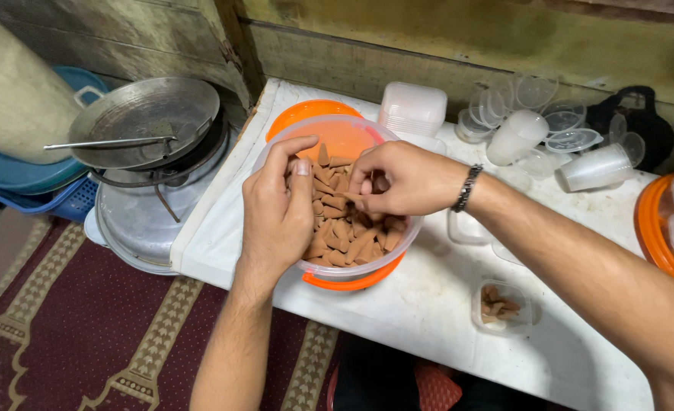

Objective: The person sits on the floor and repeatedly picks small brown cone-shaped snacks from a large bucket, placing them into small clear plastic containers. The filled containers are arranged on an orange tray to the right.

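Both hands sunk into a clear round bowl (337, 144) heaped with small brown cones (344, 236), the bowl seated in an orange rim and set near the front edge of the white table (428, 304), close to the body for easy reach. Left hand (280, 209) curled over the near side of the heap, fingers bent together and thumb tucked in, seemingly gathering cones against the palm; exactly what lay inside that grip could not be told. Right hand (402, 181), with a beaded bracelet (466, 188) at the wrist, closed loosely at the fingertips, pinching one cone (350, 196) just above the pile.

Just beside the bowl on the right, a small square clear container (503, 307) already holding a few cones, kept within arm's sweep. Another empty clear tub (466, 228) between it and the bowl. Farther back, a stack of white lids (413, 108), nested clear cups (596, 169) lying on their sides and loose round lids (565, 118), parked out of the way. Off the table on the left, metal pans (146, 125) stacked on a pot, above a dark red patterned carpet (70, 320).
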